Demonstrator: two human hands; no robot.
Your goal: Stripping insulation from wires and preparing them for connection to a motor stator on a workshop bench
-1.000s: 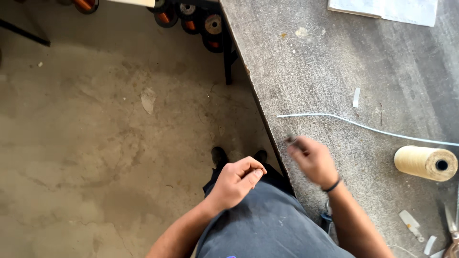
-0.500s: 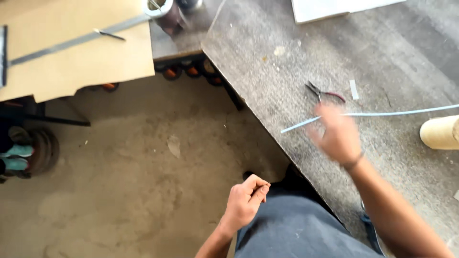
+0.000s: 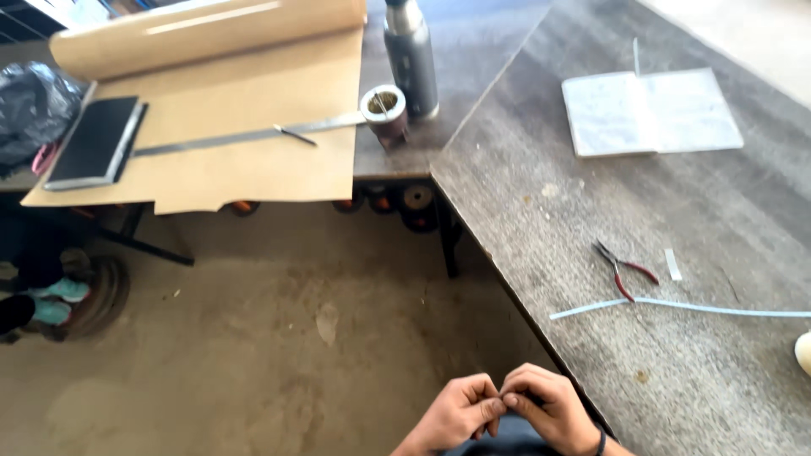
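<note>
My left hand [image 3: 456,414] and my right hand [image 3: 549,409] meet at the bottom of the view, over the floor just off the grey table's edge [image 3: 507,279]. The fingertips of both hands pinch the same small piece, which is too tiny to make out. A dark band circles my right wrist. On the table beyond my right hand lie red-handled pliers [image 3: 621,270] and a long pale blue tube [image 3: 676,306], both untouched.
An open white notebook [image 3: 650,110] and a small white strip [image 3: 672,263] lie on the grey table. A second table holds brown paper [image 3: 236,160], a metal ruler [image 3: 245,135], a dark tablet [image 3: 93,143], a steel flask [image 3: 410,55] and a cup [image 3: 384,105]. The floor is bare concrete [image 3: 253,338].
My right hand has come back from the table near the pliers and joined my left hand. The view has tilted up, showing the far table.
</note>
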